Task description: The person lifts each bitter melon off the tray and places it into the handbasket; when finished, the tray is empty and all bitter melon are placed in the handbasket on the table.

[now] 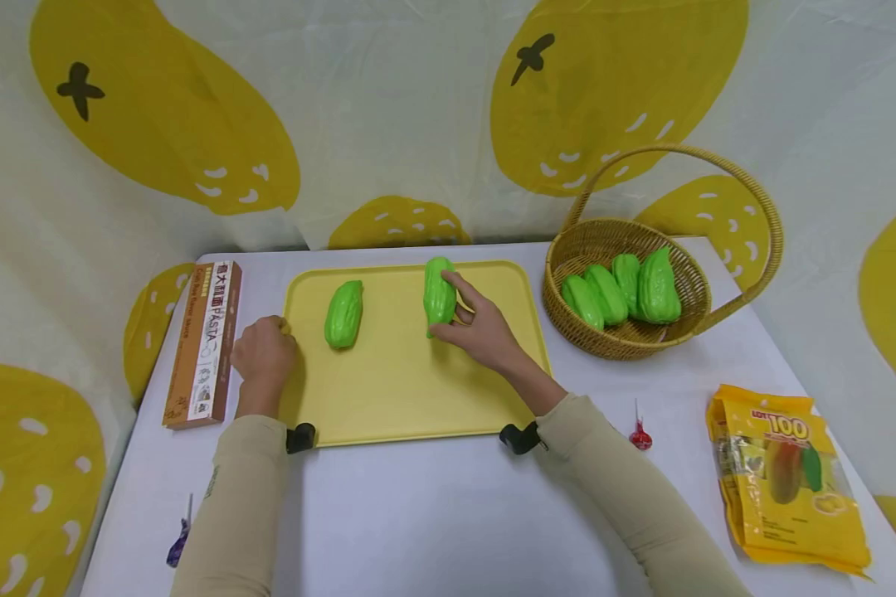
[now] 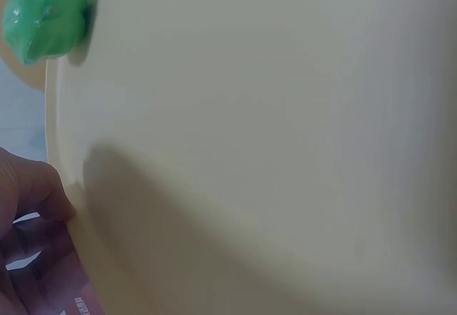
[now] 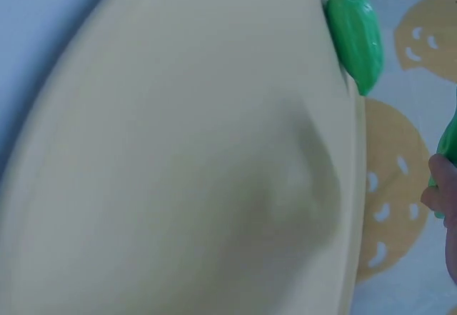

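Note:
My right hand (image 1: 487, 330) pinches a glossy green bitter melon (image 1: 437, 290) between thumb and fingers, over the back right part of the yellow tray (image 1: 388, 398). A second ridged bitter melon (image 1: 343, 315) lies on the tray's left half. At the tray's left edge, my left hand (image 1: 264, 352) grips the rim; the left wrist view shows its thumb (image 2: 43, 190) on top of the rim. To the right stands a wicker basket (image 1: 620, 347) with several more bitter melons (image 1: 659, 286) inside. The right wrist view shows the held bitter melon (image 3: 450, 140) only partly.
A brown and white pasta box (image 1: 202, 344) lies left of the tray. Right of it are a red lollipop (image 1: 640, 437) and a yellow candy bag (image 1: 791, 481). A purple lollipop (image 1: 179, 543) lies at the front left. Black brackets (image 1: 521, 438) touch the tray's front corners.

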Motion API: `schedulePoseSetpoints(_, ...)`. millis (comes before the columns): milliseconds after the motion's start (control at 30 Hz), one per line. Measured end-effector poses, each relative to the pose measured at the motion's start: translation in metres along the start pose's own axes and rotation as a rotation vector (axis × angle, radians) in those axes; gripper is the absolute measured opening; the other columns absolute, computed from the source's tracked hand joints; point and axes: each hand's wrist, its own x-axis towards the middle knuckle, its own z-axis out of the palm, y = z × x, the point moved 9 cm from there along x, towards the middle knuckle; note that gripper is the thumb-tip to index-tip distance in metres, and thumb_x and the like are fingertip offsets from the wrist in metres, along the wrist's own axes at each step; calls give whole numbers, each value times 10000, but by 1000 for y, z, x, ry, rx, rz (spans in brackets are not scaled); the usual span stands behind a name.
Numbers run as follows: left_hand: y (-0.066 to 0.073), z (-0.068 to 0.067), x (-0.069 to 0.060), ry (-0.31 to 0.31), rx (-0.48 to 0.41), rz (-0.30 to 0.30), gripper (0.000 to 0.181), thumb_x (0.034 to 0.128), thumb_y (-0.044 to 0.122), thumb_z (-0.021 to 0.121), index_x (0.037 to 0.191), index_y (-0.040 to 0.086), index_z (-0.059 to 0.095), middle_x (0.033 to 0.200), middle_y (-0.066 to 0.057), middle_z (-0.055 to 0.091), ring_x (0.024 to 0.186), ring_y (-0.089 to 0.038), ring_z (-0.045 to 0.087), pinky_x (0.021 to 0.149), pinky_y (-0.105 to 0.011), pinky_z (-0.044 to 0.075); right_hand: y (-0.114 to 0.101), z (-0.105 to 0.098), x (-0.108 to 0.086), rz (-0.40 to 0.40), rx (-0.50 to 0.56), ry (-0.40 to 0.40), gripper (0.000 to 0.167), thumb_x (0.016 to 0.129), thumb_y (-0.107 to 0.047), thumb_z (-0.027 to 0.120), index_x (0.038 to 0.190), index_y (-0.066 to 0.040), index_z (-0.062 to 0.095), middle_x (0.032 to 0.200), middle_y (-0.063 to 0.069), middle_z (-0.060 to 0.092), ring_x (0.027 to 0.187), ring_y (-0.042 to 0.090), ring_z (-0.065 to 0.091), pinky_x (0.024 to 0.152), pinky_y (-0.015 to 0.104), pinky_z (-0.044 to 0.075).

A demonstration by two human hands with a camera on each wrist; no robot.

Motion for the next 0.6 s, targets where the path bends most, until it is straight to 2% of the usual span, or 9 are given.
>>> schedulePoseSetpoints(133, -6, -1, -1, 11, -12, -11, 446, 971, 149, 460, 1378, 79, 629, 1306, -293, 645, 1148, -499, 617, 910, -618, 488, -12, -17, -9, -39, 37, -8, 877, 896, -29, 726, 1620, -229, 273, 1711, 78, 189, 1489, 312, 408, 938, 234, 555)
schedulePoseSetpoints(300, -6, 1, 0, 1, -37, -16, 445, 996, 169, 478, 1411, 55, 593, 1373, -263, 622, 1200, -477, 605, 957, -612, 479, -26, -42, -22, -79, 55, 5, 891, 903, 23, 697, 1631, -202, 236, 1719, 77, 151, 1502, 349, 373, 910, 205, 559)
schedulePoseSetpoints(500, -5, 1, 2, -5, -38, -18, 436, 1009, 180, 487, 1414, 56, 591, 1389, -246, 619, 1216, -463, 604, 964, -603, 487, -35, -80, -39, -79, 21, 43, 887, 929, 16, 668, 1640, -224, 195, 1741, 34, 66, 1531, 350, 305, 908, 176, 553)
schedulePoseSetpoints(600, -6, 3, 3, -13, -44, -15, 436, 1010, 187, 485, 1414, 61, 593, 1399, -239, 615, 1229, -461, 596, 973, -603, 485, -37, -102, -48, -75, 20, 83, 891, 928, 29, 664, 1641, -227, 193, 1739, 63, 82, 1516, 368, 314, 894, 158, 549)
